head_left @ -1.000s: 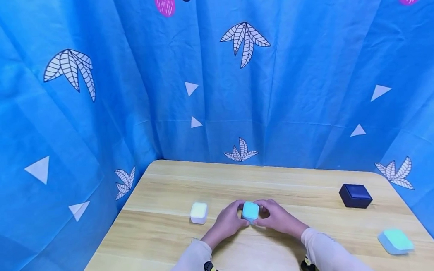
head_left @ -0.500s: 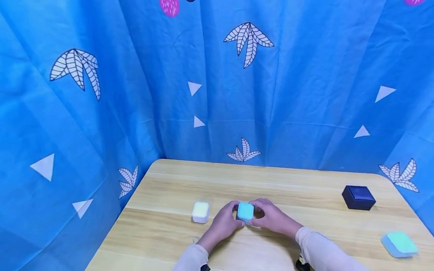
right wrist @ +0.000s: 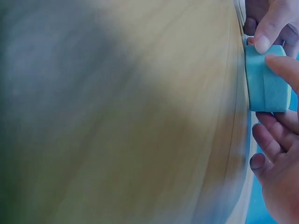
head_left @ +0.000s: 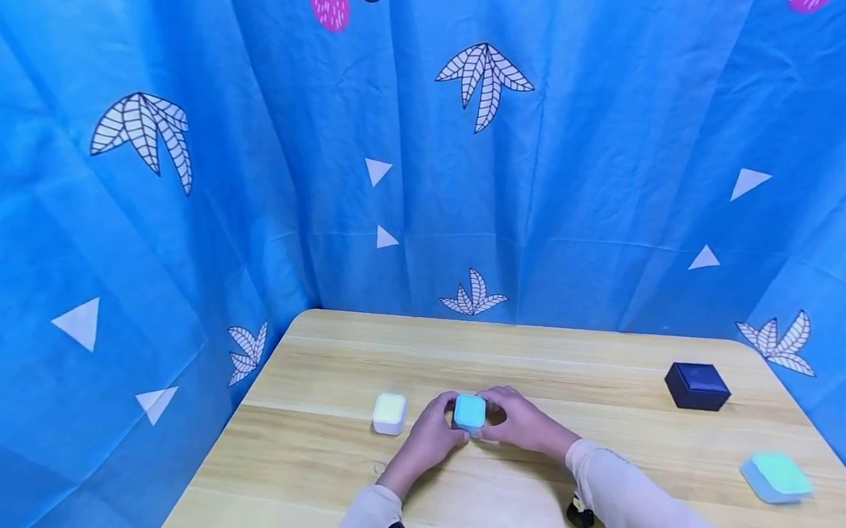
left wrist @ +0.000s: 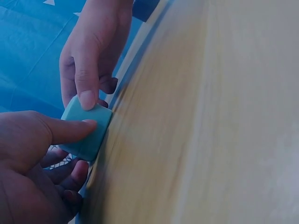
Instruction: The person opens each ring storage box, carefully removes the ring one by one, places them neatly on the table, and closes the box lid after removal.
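Observation:
A small turquoise box (head_left: pixel 469 411) with rounded corners is at the middle of the table, between my two hands. My left hand (head_left: pixel 432 435) grips its left side, and my right hand (head_left: pixel 520 421) its right side. Both thumbs press on the near face of the turquoise box (left wrist: pixel 91 133) in the left wrist view, with the other fingers curled behind. The right wrist view shows a seam line across the turquoise box (right wrist: pixel 268 84), and its lid looks shut. Just left of my left hand stands a white box (head_left: pixel 389 412) of similar size.
A dark navy box (head_left: pixel 697 385) lies at the back right of the wooden table (head_left: pixel 317 432). Nearer the right edge is a mint-green box (head_left: pixel 776 476). Blue patterned curtain (head_left: pixel 418 175) hangs behind the table and along its sides.
Both hands have slid left together with the turquoise box, closer to the white box. The grip looks the same. The other boxes stay in place; the head view has shifted slightly.

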Action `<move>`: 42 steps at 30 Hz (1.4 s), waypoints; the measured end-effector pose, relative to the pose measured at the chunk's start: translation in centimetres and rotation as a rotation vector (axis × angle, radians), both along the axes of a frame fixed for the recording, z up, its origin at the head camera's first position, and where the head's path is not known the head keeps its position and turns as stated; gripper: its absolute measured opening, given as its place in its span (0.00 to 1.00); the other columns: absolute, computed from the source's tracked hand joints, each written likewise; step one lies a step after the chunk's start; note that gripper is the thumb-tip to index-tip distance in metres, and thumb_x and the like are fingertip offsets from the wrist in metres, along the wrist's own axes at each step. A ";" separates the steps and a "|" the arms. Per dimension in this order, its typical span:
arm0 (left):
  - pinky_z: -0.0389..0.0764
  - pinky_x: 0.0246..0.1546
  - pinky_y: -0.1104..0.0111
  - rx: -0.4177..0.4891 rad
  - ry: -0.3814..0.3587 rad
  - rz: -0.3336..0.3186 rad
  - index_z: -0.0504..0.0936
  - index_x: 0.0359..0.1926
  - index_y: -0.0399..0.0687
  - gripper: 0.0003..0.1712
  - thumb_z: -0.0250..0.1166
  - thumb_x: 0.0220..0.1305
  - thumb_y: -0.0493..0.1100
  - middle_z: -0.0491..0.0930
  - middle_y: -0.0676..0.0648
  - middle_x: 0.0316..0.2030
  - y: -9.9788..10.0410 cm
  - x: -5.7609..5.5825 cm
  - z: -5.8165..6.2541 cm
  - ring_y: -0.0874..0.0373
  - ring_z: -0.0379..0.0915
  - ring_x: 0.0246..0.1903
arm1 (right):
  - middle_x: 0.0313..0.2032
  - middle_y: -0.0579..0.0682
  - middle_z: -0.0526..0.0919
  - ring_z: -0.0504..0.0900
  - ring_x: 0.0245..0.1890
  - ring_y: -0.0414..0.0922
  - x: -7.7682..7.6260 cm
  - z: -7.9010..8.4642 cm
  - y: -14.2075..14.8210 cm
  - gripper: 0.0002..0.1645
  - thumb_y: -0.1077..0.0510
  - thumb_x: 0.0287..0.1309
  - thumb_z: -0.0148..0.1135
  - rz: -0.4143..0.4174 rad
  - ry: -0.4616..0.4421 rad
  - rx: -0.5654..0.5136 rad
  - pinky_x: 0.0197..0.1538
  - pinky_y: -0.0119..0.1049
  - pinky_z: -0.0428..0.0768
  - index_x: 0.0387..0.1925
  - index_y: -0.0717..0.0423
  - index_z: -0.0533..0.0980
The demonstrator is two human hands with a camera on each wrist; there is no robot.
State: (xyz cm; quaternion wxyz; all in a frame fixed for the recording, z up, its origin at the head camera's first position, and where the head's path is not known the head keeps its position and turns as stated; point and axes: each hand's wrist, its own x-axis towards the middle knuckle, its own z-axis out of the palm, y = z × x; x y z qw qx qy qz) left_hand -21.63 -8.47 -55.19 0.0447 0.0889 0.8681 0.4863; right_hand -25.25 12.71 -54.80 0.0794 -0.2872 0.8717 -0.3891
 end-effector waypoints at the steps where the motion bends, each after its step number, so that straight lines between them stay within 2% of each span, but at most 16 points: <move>1: 0.67 0.67 0.45 0.000 -0.003 -0.001 0.69 0.67 0.39 0.39 0.73 0.55 0.35 0.74 0.37 0.63 -0.1 0.0 0.0 0.40 0.71 0.63 | 0.54 0.46 0.80 0.74 0.55 0.46 0.0 0.0 -0.1 0.35 0.44 0.56 0.74 0.001 -0.001 -0.002 0.58 0.50 0.76 0.62 0.53 0.76; 5: 0.69 0.66 0.45 0.006 -0.021 -0.001 0.68 0.69 0.40 0.40 0.73 0.56 0.36 0.73 0.37 0.65 -0.3 0.1 0.0 0.43 0.72 0.60 | 0.54 0.46 0.80 0.74 0.55 0.46 -0.1 0.0 -0.4 0.34 0.45 0.55 0.74 0.008 0.001 -0.003 0.58 0.49 0.76 0.61 0.52 0.76; 11: 0.71 0.64 0.46 0.018 -0.031 -0.001 0.67 0.69 0.40 0.40 0.73 0.56 0.36 0.73 0.37 0.65 -0.6 0.2 0.0 0.47 0.73 0.57 | 0.55 0.47 0.80 0.74 0.57 0.47 -0.2 0.0 -0.7 0.34 0.46 0.56 0.74 0.021 0.001 0.006 0.62 0.52 0.74 0.62 0.53 0.76; 17: 0.74 0.58 0.52 0.008 -0.044 -0.010 0.59 0.76 0.41 0.49 0.74 0.56 0.38 0.73 0.39 0.65 -0.6 0.0 0.0 0.56 0.73 0.44 | 0.60 0.53 0.78 0.74 0.59 0.51 -0.1 0.2 -0.7 0.43 0.45 0.54 0.75 0.006 0.010 0.001 0.62 0.54 0.75 0.67 0.57 0.71; 20: 0.75 0.56 0.53 0.010 -0.034 -0.026 0.59 0.76 0.41 0.50 0.74 0.56 0.38 0.71 0.38 0.66 -0.6 -0.1 0.1 0.57 0.73 0.40 | 0.62 0.55 0.76 0.74 0.59 0.52 -0.1 0.2 -0.8 0.46 0.45 0.53 0.76 -0.013 0.019 -0.010 0.62 0.54 0.75 0.69 0.57 0.69; 26: 0.76 0.50 0.59 -0.045 0.002 -0.034 0.65 0.73 0.43 0.44 0.74 0.57 0.36 0.70 0.37 0.66 -0.7 -0.1 -0.3 0.58 0.72 0.40 | 0.60 0.53 0.78 0.75 0.56 0.49 0.0 0.3 -0.9 0.41 0.44 0.52 0.76 -0.036 0.009 0.008 0.57 0.49 0.77 0.65 0.55 0.73; 31: 0.76 0.47 0.63 -0.058 0.028 -0.034 0.69 0.70 0.43 0.41 0.74 0.56 0.35 0.73 0.40 0.62 -0.7 -0.2 -0.5 0.59 0.71 0.39 | 0.56 0.50 0.80 0.76 0.53 0.47 0.0 0.2 -1.0 0.37 0.45 0.53 0.76 -0.037 0.010 -0.007 0.53 0.45 0.78 0.62 0.52 0.75; 38: 0.77 0.54 0.55 -0.058 0.035 -0.014 0.71 0.68 0.40 0.39 0.75 0.55 0.35 0.75 0.40 0.62 -0.7 0.1 -0.5 0.56 0.74 0.44 | 0.59 0.48 0.80 0.76 0.57 0.48 0.0 0.1 -0.8 0.36 0.42 0.55 0.74 -0.017 0.001 -0.026 0.59 0.49 0.77 0.63 0.49 0.76; 42: 0.76 0.57 0.51 -0.057 0.038 -0.003 0.71 0.67 0.40 0.39 0.75 0.55 0.35 0.75 0.39 0.61 -0.6 0.1 -0.5 0.53 0.73 0.47 | 0.60 0.48 0.80 0.77 0.56 0.47 0.0 0.1 -0.6 0.35 0.42 0.56 0.73 0.004 -0.033 -0.056 0.57 0.43 0.79 0.63 0.49 0.76</move>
